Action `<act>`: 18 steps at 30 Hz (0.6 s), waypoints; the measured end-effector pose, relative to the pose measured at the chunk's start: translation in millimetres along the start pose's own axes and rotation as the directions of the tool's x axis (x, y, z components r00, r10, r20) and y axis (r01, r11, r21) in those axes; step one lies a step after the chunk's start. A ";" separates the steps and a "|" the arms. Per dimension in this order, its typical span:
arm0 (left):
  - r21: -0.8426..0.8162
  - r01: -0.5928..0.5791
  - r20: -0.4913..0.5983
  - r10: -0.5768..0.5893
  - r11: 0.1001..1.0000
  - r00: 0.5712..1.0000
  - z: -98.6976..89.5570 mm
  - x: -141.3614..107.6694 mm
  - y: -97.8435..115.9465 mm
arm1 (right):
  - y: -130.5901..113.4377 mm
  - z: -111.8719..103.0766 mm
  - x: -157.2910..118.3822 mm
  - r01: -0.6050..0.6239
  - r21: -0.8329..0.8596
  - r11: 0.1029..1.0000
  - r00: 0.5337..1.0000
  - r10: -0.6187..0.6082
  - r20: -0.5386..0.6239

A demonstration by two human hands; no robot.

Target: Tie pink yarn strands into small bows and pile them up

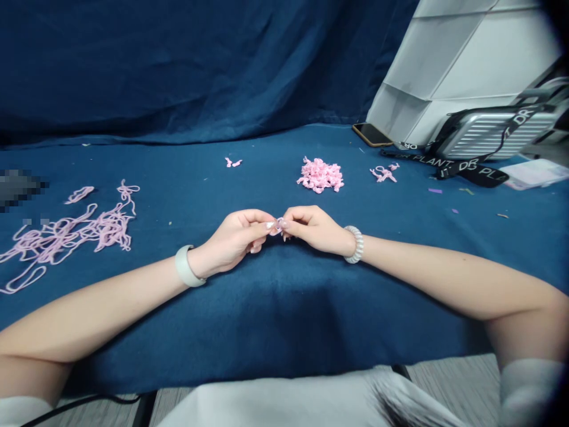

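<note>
A: In the head view, where is the lilac yarn piece relative to the pile of pink yarn knots?

B: On the person's side of the pile and a little to its left, above the blue cloth. It sits directly between the two sets of fingertips, touching both.

A: How are the fingers set?

B: The left hand has thumb and forefinger closed on the piece's left side; the right hand pinches its right side. The two hands face each other, tips nearly meeting.

A: Which hand is nearer to it, and which way does it run?

B: Neither is nearer. Its long axis cannot be told, since the fingertips cover most of it.

A: And the other yarn?

B: The tangled lilac yarn lies well to the pile's left. Pink yarn scraps lie to its right, closer by.
</note>
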State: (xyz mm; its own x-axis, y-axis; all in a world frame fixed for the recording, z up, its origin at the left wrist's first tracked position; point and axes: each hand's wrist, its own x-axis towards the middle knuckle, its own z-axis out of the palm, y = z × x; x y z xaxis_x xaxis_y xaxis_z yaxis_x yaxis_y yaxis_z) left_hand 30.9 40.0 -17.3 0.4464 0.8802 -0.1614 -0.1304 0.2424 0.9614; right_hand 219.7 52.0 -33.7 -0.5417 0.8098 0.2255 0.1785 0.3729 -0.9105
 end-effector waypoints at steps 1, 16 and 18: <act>0.026 -0.001 -0.012 0.001 1.000 1.000 0.2 0.0 -0.4 | 0.1 0.0 -0.1 0.004 -0.026 1.000 1.000 -0.005 -0.012; 0.078 0.023 0.004 -0.024 0.997 1.000 -4.6 5.8 -9.3 | 0.6 2.5 -3.0 0.112 -0.268 0.957 0.970 -0.163 -0.178; 0.089 0.053 0.021 -0.055 0.995 0.998 -4.9 6.6 -8.3 | 0.7 2.6 -3.1 0.133 -0.275 0.952 0.967 -0.186 -0.175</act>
State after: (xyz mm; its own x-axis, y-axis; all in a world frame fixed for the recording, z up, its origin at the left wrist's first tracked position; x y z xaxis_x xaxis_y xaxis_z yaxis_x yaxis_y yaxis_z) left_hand 30.6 45.7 -27.4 0.4713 0.8568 -0.2093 -0.0277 0.2515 0.9675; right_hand 219.3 48.6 -35.9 -0.4135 0.7929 0.4477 0.3234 0.5875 -0.7418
